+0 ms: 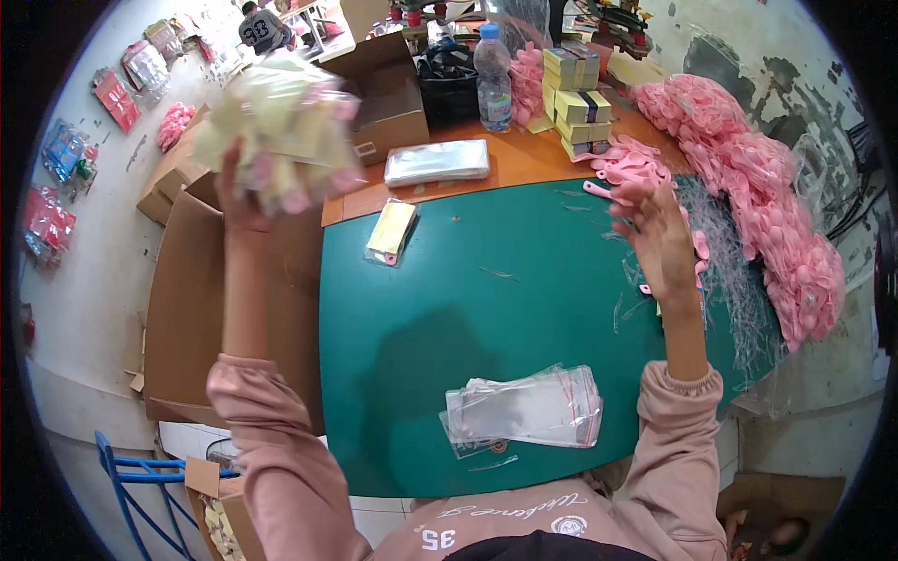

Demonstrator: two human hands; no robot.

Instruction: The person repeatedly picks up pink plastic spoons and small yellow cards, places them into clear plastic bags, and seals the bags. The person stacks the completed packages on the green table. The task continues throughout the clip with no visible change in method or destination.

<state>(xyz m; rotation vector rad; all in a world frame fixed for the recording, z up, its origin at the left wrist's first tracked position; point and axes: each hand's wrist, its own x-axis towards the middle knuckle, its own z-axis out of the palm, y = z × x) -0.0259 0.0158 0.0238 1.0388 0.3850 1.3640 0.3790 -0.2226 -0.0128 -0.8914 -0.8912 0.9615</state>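
Note:
My left hand (245, 192) is raised over a tall open cardboard box (192, 309). Its fingers are closed round a bunch of clear packets (281, 131) with pale yellow cards and pink pieces inside, blurred by motion. My right hand (659, 234) hovers at the table's right side, fingers loosely apart and seemingly holding nothing. It is nearest to a heap of pink spoon-like plastic pieces (631, 161). One filled packet with a yellow card (392, 230) lies at the table's far left. Flat clear bags (528, 409) are spread in front of me.
On the orange far strip stand a water bottle (492, 79), stacks of banded yellow cards (578, 117) and a pile of clear bags (437, 163). Bulging bags of pink pieces (748, 178) line the right edge beside loose plastic strips (725, 271). A blue metal frame (140, 477) stands lower left.

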